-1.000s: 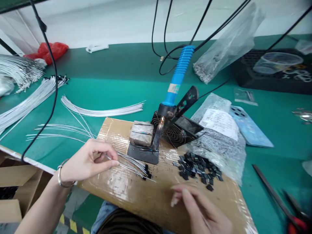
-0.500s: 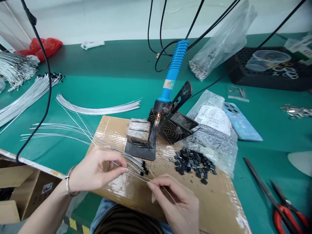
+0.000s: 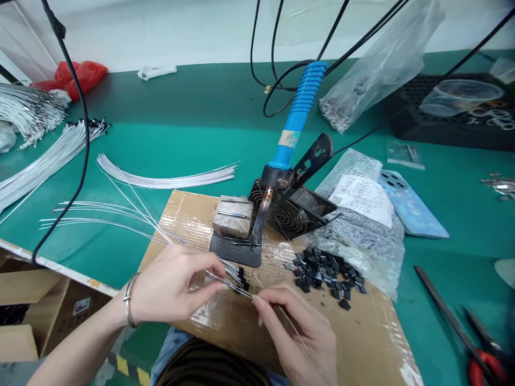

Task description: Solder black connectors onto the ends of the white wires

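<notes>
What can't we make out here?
All in the head view:
Whether the white wires from the left hand touch the right hand: too fine.
Lower end of the thin strand: blurred against that hand.
Print on the label: too small.
Handles of the scissors: cut by bottom edge.
Other ends of the black-tipped bundle: cut off, left edge.

Background: behind a green-topped workbench (image 3: 181, 142), a whitish wall (image 3: 169, 35) along the far side. Lit diffusely, with a darker strip (image 3: 201, 99) along the rear of the workbench and a brighter zone ahead of it. Pale front edge (image 3: 72, 275) at left; below, green floor (image 3: 142, 340) with yellow-and-black striped tape (image 3: 123, 365).
</notes>
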`<act>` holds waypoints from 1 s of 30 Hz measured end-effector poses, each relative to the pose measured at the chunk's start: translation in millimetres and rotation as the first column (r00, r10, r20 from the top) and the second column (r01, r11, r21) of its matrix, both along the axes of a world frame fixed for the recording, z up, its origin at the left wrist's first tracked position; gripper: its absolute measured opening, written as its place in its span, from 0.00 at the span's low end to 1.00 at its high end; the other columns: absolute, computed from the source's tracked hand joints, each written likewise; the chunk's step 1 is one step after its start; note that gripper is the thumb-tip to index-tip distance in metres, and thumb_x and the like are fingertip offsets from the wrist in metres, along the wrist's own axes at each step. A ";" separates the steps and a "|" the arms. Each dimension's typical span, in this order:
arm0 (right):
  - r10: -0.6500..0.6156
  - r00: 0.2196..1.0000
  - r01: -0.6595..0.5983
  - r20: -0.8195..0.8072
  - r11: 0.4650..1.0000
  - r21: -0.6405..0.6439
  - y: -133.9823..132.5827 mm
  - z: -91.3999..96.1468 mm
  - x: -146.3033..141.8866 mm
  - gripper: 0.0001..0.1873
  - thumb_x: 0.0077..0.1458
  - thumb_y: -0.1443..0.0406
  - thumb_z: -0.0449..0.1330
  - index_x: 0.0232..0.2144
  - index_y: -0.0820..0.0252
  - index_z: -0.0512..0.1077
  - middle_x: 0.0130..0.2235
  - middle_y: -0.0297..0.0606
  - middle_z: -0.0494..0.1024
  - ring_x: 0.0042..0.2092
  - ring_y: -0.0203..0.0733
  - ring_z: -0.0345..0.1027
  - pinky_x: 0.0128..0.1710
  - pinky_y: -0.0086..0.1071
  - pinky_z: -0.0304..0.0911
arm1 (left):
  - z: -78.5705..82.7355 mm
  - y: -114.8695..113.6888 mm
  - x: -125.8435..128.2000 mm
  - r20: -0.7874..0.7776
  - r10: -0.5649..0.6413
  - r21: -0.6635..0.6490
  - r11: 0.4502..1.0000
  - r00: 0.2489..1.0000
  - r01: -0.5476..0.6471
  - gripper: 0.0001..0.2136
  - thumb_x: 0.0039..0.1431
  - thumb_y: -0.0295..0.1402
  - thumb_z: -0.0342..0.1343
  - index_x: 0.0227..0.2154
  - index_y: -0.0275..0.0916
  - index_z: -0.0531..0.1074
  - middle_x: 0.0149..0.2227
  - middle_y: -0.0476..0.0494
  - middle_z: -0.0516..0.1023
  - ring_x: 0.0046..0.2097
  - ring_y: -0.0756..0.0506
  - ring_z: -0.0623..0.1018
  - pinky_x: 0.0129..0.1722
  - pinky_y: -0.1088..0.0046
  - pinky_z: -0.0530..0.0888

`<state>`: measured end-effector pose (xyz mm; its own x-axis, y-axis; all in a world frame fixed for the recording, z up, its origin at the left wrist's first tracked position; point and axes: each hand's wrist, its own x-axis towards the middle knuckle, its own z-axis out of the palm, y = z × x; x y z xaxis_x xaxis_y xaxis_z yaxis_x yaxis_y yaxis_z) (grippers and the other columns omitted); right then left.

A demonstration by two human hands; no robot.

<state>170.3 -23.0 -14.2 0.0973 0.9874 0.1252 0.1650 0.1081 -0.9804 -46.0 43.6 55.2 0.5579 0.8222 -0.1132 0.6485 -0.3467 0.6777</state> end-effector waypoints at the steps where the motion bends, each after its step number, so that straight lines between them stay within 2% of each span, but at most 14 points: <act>1: 0.005 1.000 -0.005 0.012 1.000 -0.007 0.0 -0.8 0.3 0.11 0.65 0.63 0.66 0.28 0.53 0.78 0.26 0.30 0.73 0.28 0.36 0.66 0.29 0.27 0.62 | -1.7 -2.0 4.7 -0.010 -0.024 0.032 0.999 1.000 0.025 0.07 0.67 0.33 0.61 0.42 0.36 0.82 0.26 0.48 0.81 0.25 0.47 0.74 0.28 0.71 0.68; 4: 0.024 1.000 -0.023 0.019 0.999 -0.023 -0.4 -2.7 1.7 0.11 0.66 0.62 0.65 0.29 0.54 0.78 0.26 0.30 0.73 0.28 0.37 0.65 0.29 0.28 0.62 | -9.7 -8.6 20.7 0.003 -0.105 0.098 0.990 0.994 0.104 0.08 0.69 0.30 0.57 0.45 0.37 0.80 0.36 0.41 0.86 0.35 0.41 0.81 0.38 0.66 0.73; 5: 0.023 1.000 -0.023 0.015 0.999 -0.029 -0.5 -3.0 2.1 0.11 0.66 0.62 0.65 0.29 0.54 0.78 0.26 0.30 0.73 0.28 0.37 0.65 0.30 0.28 0.62 | -12.9 -10.1 25.6 0.018 -0.123 0.103 0.987 0.992 0.121 0.08 0.70 0.28 0.54 0.43 0.37 0.79 0.36 0.41 0.86 0.36 0.41 0.81 0.40 0.65 0.73; 7: 0.017 1.000 -0.017 0.000 0.999 -0.049 -0.3 -3.3 2.4 0.12 0.66 0.62 0.65 0.28 0.54 0.78 0.26 0.31 0.73 0.28 0.37 0.65 0.30 0.28 0.61 | -18.9 -10.8 33.2 0.055 -0.112 0.054 0.993 0.992 0.109 0.09 0.70 0.26 0.52 0.39 0.38 0.78 0.31 0.44 0.83 0.32 0.43 0.77 0.40 0.65 0.71; 9: 0.004 1.000 -0.006 -0.025 0.996 -0.086 0.4 -3.3 1.1 0.14 0.67 0.61 0.65 0.27 0.55 0.78 0.26 0.31 0.73 0.28 0.38 0.65 0.30 0.29 0.60 | -23.8 -9.1 37.3 0.089 -0.035 -0.055 0.998 0.995 0.040 0.09 0.69 0.28 0.53 0.34 0.40 0.76 0.23 0.51 0.75 0.28 0.45 0.71 0.36 0.68 0.69; 12: -0.023 0.998 0.014 -0.062 0.991 -0.135 2.4 -4.1 -3.4 0.16 0.67 0.59 0.65 0.26 0.55 0.78 0.26 0.31 0.73 0.28 0.38 0.64 0.30 0.30 0.60 | -29.4 -4.9 39.2 0.135 0.105 -0.236 0.969 0.985 -0.071 0.08 0.67 0.32 0.56 0.29 0.41 0.73 0.20 0.55 0.66 0.24 0.48 0.63 0.27 0.72 0.61; 15: -0.041 0.997 0.030 -0.067 0.987 -0.161 4.1 -7.8 -5.5 0.17 0.67 0.58 0.65 0.26 0.56 0.78 0.25 0.32 0.72 0.28 0.37 0.64 0.30 0.30 0.59 | -33.9 -2.6 39.7 0.194 0.194 -0.356 0.927 0.962 -0.115 0.07 0.64 0.33 0.57 0.30 0.40 0.73 0.22 0.55 0.66 0.23 0.50 0.59 0.23 0.74 0.55; 17: -0.061 0.993 0.042 -0.104 0.984 -0.172 4.6 -12.9 -2.2 0.17 0.69 0.58 0.64 0.28 0.57 0.80 0.25 0.33 0.74 0.28 0.38 0.68 0.30 0.30 0.62 | -36.3 -2.3 39.6 0.225 0.251 -0.418 0.898 0.941 -0.140 0.07 0.64 0.34 0.58 0.30 0.39 0.72 0.23 0.55 0.66 0.24 0.51 0.60 0.23 0.74 0.55; 19: -0.073 0.979 0.041 -0.190 0.985 -0.167 4.4 -19.3 4.6 0.20 0.72 0.54 0.59 0.34 0.57 0.83 0.29 0.36 0.80 0.30 0.40 0.74 0.32 0.31 0.69 | -38.1 -2.2 39.0 0.244 0.301 -0.466 0.870 0.922 -0.161 0.08 0.63 0.34 0.58 0.30 0.39 0.72 0.24 0.54 0.67 0.24 0.51 0.60 0.23 0.74 0.55; 21: -0.075 0.952 0.029 -0.298 0.987 -0.158 4.0 -24.8 11.5 0.28 0.75 0.49 0.50 0.41 0.56 0.85 0.33 0.40 0.84 0.31 0.44 0.79 0.33 0.35 0.76 | -39.1 -1.8 38.2 0.243 0.331 -0.490 0.853 0.912 -0.179 0.08 0.64 0.35 0.58 0.30 0.38 0.73 0.24 0.55 0.67 0.24 0.52 0.59 0.23 0.74 0.54; 23: -0.095 0.929 0.038 -0.358 0.986 -0.162 3.5 -26.3 14.9 0.32 0.76 0.48 0.45 0.41 0.56 0.85 0.31 0.41 0.85 0.29 0.44 0.80 0.30 0.35 0.76 | -39.2 -1.0 37.8 0.237 0.345 -0.496 0.847 0.908 -0.192 0.08 0.64 0.35 0.59 0.30 0.37 0.74 0.23 0.55 0.68 0.23 0.53 0.57 0.22 0.74 0.53; 25: -0.142 0.932 0.081 -0.333 0.978 -0.190 3.2 -22.6 13.1 0.28 0.75 0.50 0.51 0.37 0.57 0.85 0.28 0.38 0.82 0.28 0.41 0.77 0.29 0.31 0.73 | -38.5 -0.1 38.4 0.245 0.356 -0.500 0.843 0.902 -0.197 0.08 0.64 0.35 0.59 0.30 0.37 0.74 0.23 0.54 0.68 0.23 0.53 0.57 0.22 0.74 0.53; 27: -0.179 0.958 0.126 -0.225 0.964 -0.233 3.4 -14.8 7.4 0.21 0.72 0.53 0.59 0.34 0.56 0.85 0.26 0.35 0.80 0.29 0.39 0.75 0.31 0.29 0.70 | -37.1 0.6 39.4 0.268 0.370 -0.507 0.839 0.889 -0.197 0.09 0.64 0.35 0.59 0.30 0.37 0.74 0.23 0.55 0.67 0.23 0.53 0.57 0.22 0.75 0.53; 30: -0.186 0.975 0.144 -0.121 0.946 -0.292 4.4 -2.8 -1.7 0.14 0.65 0.53 0.66 0.34 0.55 0.84 0.27 0.35 0.79 0.29 0.39 0.73 0.31 0.30 0.68 | -34.5 0.5 40.1 0.296 0.387 -0.515 0.835 0.874 -0.195 0.09 0.64 0.35 0.59 0.29 0.38 0.74 0.22 0.55 0.66 0.23 0.53 0.57 0.21 0.75 0.53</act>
